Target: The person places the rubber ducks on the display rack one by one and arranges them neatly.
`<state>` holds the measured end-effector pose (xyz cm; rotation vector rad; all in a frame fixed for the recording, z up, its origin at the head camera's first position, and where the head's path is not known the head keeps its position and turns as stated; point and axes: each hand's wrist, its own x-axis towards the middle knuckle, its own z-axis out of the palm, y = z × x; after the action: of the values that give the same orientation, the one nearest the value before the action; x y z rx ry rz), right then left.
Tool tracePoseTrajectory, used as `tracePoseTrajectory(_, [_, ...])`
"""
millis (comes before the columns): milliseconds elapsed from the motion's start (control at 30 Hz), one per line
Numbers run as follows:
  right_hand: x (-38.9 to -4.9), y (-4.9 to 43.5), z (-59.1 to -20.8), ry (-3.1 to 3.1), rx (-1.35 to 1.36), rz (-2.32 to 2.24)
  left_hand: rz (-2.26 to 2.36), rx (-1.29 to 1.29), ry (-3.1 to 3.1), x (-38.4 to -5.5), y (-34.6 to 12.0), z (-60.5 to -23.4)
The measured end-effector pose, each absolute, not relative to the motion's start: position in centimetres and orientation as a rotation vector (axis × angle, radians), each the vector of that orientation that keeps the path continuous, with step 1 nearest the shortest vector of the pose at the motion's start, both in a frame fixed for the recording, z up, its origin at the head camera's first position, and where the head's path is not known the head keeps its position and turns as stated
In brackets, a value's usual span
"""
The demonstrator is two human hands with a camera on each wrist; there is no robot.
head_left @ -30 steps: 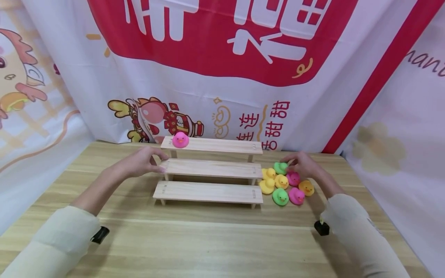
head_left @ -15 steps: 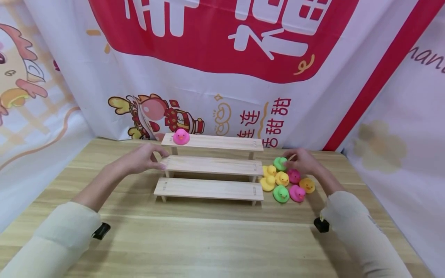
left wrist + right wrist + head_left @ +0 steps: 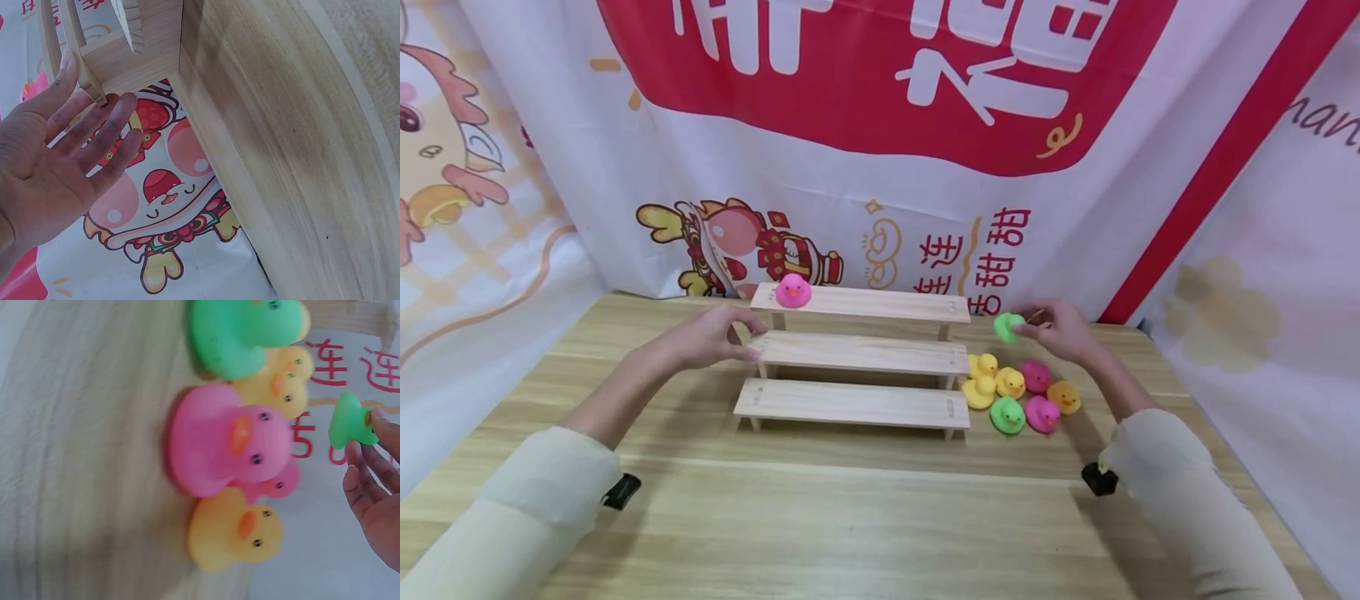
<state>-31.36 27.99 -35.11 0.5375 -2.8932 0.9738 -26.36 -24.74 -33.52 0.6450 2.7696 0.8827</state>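
My right hand pinches a green rubber duck between thumb and fingers, raised above the other ducks; the right wrist view shows the duck at the fingertips. At the left, my left hand grips the end of the middle tier of a three-step wooden stand. In the left wrist view, its thumb lies over the board's end and the other fingers spread below. A pink rubber duck sits at the left end of the top tier.
Right of the stand several ducks cluster on the wooden table: yellow ducks, a second green duck, pink ducks and an orange-yellow duck. A printed cloth hangs close behind the stand.
The right hand has lifted the green duck up off the table, away from the cluster. The left hand stays at the stand's end. The head view has tilted slightly.
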Motion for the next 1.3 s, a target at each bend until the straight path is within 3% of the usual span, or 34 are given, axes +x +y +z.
tracePoseTrajectory(633, [-29.8,24.7,-29.8,-2.756,0.479,1.144,0.897,0.645,2.769,-26.1,-24.6,-33.5])
tracePoseTrajectory(1300, [-29.1,20.5,-27.4,-2.668,0.717,1.239,0.921,0.654,2.774,-26.2,-24.7,-33.6])
